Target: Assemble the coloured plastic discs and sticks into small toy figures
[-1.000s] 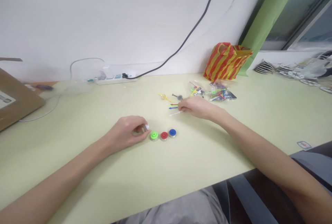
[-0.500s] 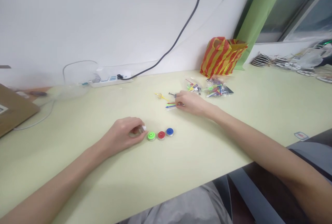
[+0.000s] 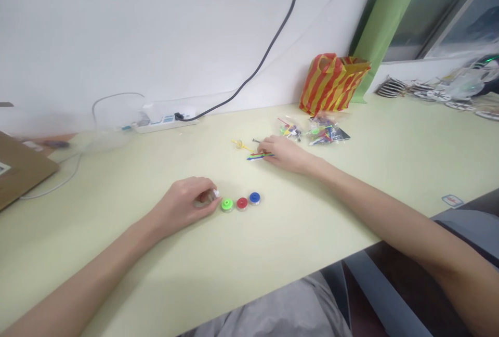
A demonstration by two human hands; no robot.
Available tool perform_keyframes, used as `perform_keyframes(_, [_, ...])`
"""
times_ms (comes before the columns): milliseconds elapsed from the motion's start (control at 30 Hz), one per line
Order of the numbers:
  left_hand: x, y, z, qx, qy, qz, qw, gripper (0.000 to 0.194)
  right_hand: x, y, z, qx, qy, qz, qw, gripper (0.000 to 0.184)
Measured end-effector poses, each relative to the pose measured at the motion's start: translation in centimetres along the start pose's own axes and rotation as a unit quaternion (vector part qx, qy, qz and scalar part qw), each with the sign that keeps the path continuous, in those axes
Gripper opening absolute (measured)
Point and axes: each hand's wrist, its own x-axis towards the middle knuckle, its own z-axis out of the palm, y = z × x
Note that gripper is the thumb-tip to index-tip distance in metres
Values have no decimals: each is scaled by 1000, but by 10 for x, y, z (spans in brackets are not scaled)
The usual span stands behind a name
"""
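Observation:
My left hand (image 3: 181, 203) is curled around a small white-tipped plastic piece (image 3: 214, 193), right next to a row of three round discs. These are a green disc (image 3: 227, 204), a red disc (image 3: 242, 203) and a blue disc (image 3: 254, 197). My right hand (image 3: 284, 152) rests farther up the table, its fingertips on a bunch of thin coloured plastic sticks (image 3: 260, 156). Just beyond lie a yellow plastic stick piece (image 3: 238, 144) and a thin grey pin (image 3: 255, 140).
Two plastic bags of small coloured parts (image 3: 290, 130) (image 3: 323, 131) lie on the pale green table (image 3: 296, 254), before a red-and-yellow striped bag (image 3: 331, 85). A power strip (image 3: 166, 125) sits at the wall, and a cardboard box (image 3: 19, 168) juts in at left.
The coloured sticks now lie bunched together under my right fingertips, and my right hand has drawn slightly left. The view has tilted a little. My left hand stays in place.

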Motion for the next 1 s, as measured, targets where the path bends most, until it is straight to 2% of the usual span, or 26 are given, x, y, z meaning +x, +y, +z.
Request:
perform_keyframes(500, [0, 2, 0, 1, 3, 6, 1000, 17, -2, 9, -9, 86, -28, -20, 996, 21])
perform_keyframes(767, [0, 2, 0, 5, 6, 14, 1000, 16, -2, 10, -11, 64, -24, -36, 997, 20])
perform_keyframes(867, [-1, 1, 1, 1, 19, 14, 1000, 16, -2, -3, -15, 40, 21, -63, 997, 22])
perform_keyframes(1000, [0, 4, 5, -15, 68, 13, 997, 18, -3, -48, -16, 71, 92, -102, 988, 23])
